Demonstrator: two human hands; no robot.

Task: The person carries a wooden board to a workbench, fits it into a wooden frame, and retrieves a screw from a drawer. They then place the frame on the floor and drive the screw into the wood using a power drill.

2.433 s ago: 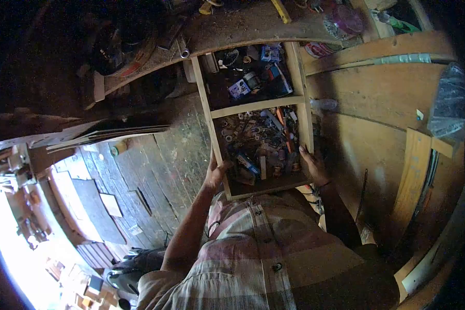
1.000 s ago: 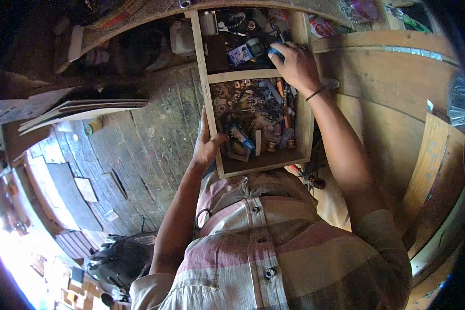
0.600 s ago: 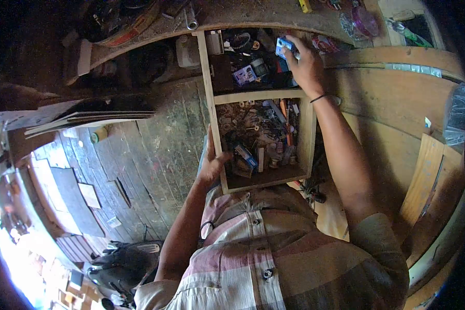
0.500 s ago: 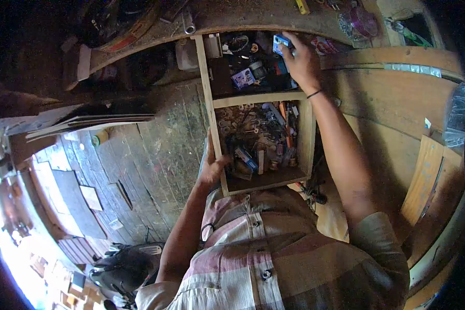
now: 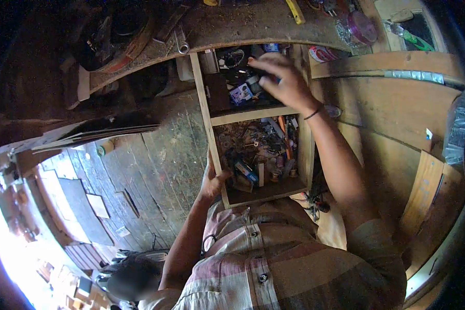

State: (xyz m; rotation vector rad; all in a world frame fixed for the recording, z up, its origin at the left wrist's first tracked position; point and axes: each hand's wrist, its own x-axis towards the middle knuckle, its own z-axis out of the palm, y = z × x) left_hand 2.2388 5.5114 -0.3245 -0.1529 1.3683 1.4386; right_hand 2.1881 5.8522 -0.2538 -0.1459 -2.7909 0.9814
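A two-part wooden drawer [image 5: 253,115] is pulled out in front of my body. My left hand [image 5: 212,182] grips its left wall near the front, thumb over the rim. Above the back compartment is my right hand [image 5: 289,87], fingers apart and nothing seen in them. Beyond its fingertips, a small blue box [image 5: 271,47] lies at the back. A purple-and-white box [image 5: 241,94] lies lower in that compartment among dark odds and ends. Loose metal bits, an orange-handled tool [image 5: 286,138] and a blue packet [image 5: 247,171] fill the front compartment.
The workbench edge [image 5: 253,35] curves over the drawer's back, with a metal tube [image 5: 182,44] and a yellow-handled tool [image 5: 295,11] on it. A red can [image 5: 323,53] lies right of the drawer. Wooden planks [image 5: 163,170] are at left.
My right hand has let go of the small blue box at the back of the drawer and moved left and nearer me. My left hand stays on the drawer wall.
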